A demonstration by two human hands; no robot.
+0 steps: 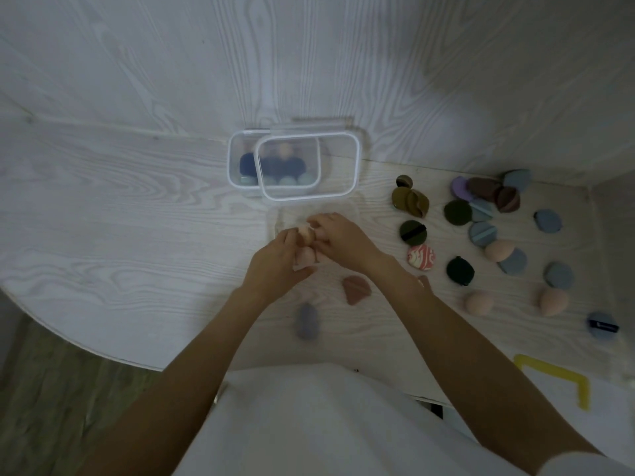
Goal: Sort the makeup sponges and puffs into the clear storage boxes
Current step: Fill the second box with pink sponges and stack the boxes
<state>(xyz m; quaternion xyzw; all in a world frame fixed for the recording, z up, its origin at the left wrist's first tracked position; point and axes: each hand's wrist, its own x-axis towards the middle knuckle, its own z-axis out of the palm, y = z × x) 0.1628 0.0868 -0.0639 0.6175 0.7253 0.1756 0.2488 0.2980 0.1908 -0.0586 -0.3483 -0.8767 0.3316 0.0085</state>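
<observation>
- Hands are meeting over a clear box (280, 218) near the table's middle; its walls are faint and hard to trace.
- Left hand (275, 264) is curling its fingers around pale pink sponges (305, 257), which are sitting against its fingertips.
- Right hand (338, 240) is pinching a peach sponge (305, 234) (egg-shaped, just above the pink ones) between thumb and fingertips, right beside the left hand's fingers.
- Two more clear boxes are standing behind the hands: a lidded box (240, 159) holding dark blue and pale teal pieces, and a second lid (309, 166) overlapping it.
- Loose puffs are lying to the right of the right arm: olive puffs (410, 199), a red marbled puff (421, 257), grey-blue puffs (482, 233) and peach sponges (553, 301).
- A terracotta puff (355, 289) and a blurred grey-blue sponge (307, 321) are lying between the forearms on the table (120, 218).
</observation>
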